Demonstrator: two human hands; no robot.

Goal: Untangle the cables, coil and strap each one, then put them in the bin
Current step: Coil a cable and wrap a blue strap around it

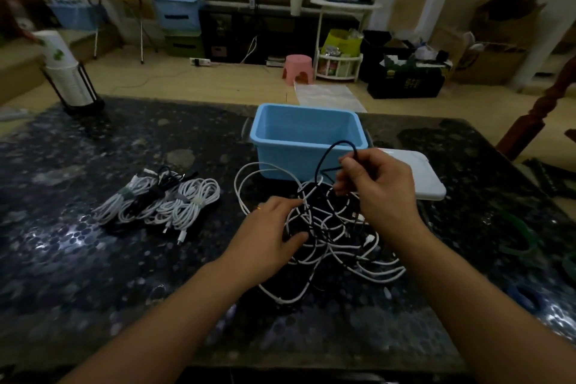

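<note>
Desk (93, 259) of dark speckled stone carries the blue bin (307, 140), empty, with a tangle of cables (330, 237) in front. Right hand (378, 187) pinches a lifted black cable (321, 165); left hand (268, 227) presses, fingers spread, on the tangle.

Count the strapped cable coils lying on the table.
About 5, in one row left of the tangle: white, white, black, white, white. They overlap, so one may be hidden.
</note>
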